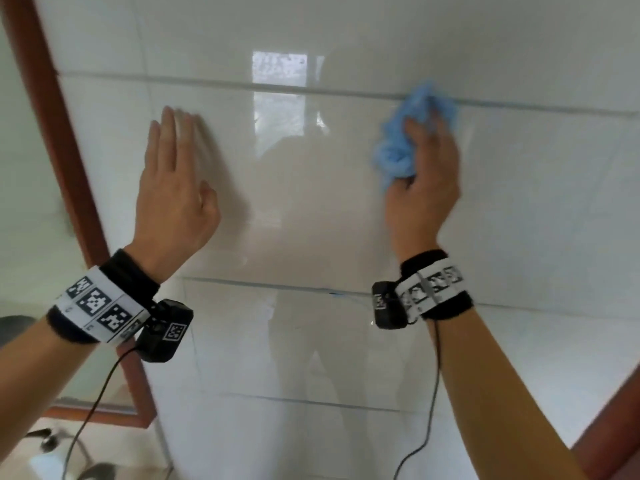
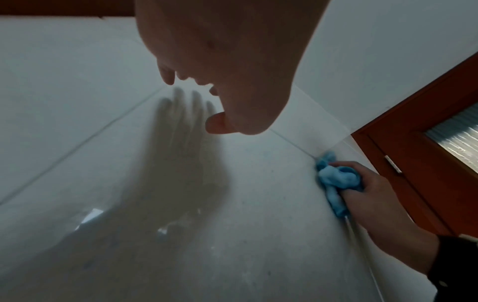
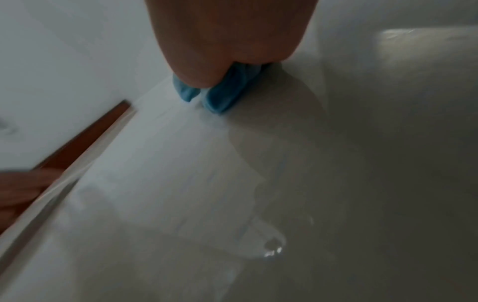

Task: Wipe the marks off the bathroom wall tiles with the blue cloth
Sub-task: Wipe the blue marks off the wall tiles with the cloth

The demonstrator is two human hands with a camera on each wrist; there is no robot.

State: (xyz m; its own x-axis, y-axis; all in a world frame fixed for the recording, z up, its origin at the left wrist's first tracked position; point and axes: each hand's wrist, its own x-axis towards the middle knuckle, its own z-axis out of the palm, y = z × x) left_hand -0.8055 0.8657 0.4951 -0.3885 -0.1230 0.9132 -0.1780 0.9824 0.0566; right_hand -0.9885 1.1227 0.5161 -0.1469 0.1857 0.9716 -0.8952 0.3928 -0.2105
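Note:
The glossy white wall tiles (image 1: 311, 209) fill the head view. My right hand (image 1: 424, 168) grips a crumpled blue cloth (image 1: 405, 133) and presses it to the wall by the upper grout line (image 1: 346, 90). From the left wrist the cloth (image 2: 336, 179) bunches in that hand (image 2: 367, 194); from the right wrist the cloth (image 3: 220, 92) pokes out under the hand (image 3: 227, 40). My left hand (image 1: 173, 178) is flat and straight-fingered close to the tile at the left; whether it touches is unclear. Faint blue streaks (image 1: 341, 295) lie on the lower grout line.
A brown wooden frame (image 1: 55, 133) runs down the left edge of the tiles. Another brown frame with ribbed glass (image 2: 426, 163) stands to the right. A tap and basin (image 1: 52, 441) sit at the lower left. Wrist-camera cables (image 1: 429, 410) hang below both arms.

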